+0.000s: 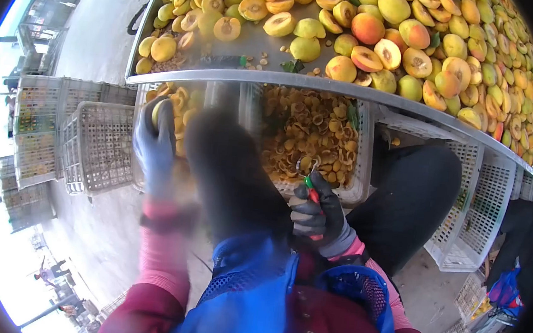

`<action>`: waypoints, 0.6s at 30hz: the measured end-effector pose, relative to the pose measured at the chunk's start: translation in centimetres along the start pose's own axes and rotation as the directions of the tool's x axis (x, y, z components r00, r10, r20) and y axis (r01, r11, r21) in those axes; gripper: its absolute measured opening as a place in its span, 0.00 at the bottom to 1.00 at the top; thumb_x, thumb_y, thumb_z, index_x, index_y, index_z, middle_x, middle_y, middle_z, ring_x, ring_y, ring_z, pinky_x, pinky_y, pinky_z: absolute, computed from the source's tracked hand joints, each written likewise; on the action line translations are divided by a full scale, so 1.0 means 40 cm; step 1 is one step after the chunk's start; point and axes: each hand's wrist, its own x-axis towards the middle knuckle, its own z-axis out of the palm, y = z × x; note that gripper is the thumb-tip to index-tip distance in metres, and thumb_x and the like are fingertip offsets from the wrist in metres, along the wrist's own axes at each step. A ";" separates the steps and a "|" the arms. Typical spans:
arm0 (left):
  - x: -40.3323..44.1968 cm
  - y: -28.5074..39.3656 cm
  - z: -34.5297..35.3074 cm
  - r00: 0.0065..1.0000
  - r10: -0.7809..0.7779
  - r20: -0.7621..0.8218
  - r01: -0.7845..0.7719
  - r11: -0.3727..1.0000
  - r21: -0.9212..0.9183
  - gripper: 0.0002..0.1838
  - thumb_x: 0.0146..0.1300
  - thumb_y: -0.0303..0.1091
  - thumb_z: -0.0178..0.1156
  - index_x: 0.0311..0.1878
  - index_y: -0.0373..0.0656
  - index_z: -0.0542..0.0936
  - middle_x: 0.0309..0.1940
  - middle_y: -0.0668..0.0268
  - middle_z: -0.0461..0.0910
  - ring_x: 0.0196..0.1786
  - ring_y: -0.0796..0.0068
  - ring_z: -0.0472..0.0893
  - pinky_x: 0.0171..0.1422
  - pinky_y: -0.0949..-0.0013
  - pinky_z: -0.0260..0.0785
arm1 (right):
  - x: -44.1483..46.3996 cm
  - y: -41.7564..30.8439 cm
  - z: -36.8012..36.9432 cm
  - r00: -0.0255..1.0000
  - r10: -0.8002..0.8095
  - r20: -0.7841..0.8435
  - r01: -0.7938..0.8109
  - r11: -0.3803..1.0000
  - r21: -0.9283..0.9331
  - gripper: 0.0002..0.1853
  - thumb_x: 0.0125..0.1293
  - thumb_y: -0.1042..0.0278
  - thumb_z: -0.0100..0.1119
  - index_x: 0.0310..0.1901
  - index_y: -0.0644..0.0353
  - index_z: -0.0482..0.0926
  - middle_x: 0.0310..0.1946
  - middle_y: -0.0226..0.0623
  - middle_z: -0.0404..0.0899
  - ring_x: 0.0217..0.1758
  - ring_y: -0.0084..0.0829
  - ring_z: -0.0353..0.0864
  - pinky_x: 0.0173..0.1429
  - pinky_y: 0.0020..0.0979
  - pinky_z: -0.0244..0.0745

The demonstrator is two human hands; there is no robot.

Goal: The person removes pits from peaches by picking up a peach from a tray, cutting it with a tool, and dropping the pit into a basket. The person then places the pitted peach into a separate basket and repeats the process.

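My left hand, in a grey-and-dark glove, is closed around a yellow peach half. It is above the left crate, where cut peach pieces lie. My right hand, in a dark glove, grips a pitting tool with a green-and-red handle and a curved metal loop at its tip. The loop points forward over a white crate of brownish-yellow fruit scraps. Motion blurs my left forearm.
A metal-rimmed table ahead carries many whole and halved peaches. Stacked plastic crates stand at left. More white crates are at right, near another person's dark-clothed leg. My knees flank the scrap crate.
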 end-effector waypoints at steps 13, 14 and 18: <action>0.378 0.045 0.389 0.939 0.158 0.307 -0.308 0.786 0.537 0.29 0.48 0.47 0.67 0.53 0.47 0.73 0.44 0.53 0.75 0.48 0.51 0.78 0.51 0.57 0.72 | 0.032 -0.077 0.028 0.943 -0.219 -0.252 0.167 0.963 -0.212 0.25 0.70 0.41 0.43 0.38 0.57 0.76 0.13 0.21 0.54 0.09 0.16 0.48 0.12 0.21 0.47; 0.324 0.075 0.364 0.911 0.244 0.333 -0.374 0.829 0.416 0.27 0.48 0.43 0.68 0.52 0.47 0.74 0.44 0.54 0.75 0.48 0.51 0.78 0.50 0.57 0.72 | 0.030 -0.075 0.066 0.920 -0.283 -0.270 0.197 0.932 -0.305 0.23 0.70 0.43 0.44 0.39 0.57 0.76 0.13 0.22 0.55 0.10 0.16 0.51 0.12 0.21 0.48; 0.078 0.206 0.283 0.826 0.392 0.404 -0.422 0.906 -0.017 0.24 0.44 0.30 0.69 0.48 0.39 0.76 0.41 0.55 0.77 0.46 0.53 0.77 0.51 0.61 0.70 | 0.053 -0.054 0.184 0.655 -0.737 -0.167 0.201 0.383 -0.901 0.17 0.69 0.49 0.52 0.45 0.56 0.75 0.16 0.24 0.66 0.11 0.17 0.62 0.14 0.21 0.55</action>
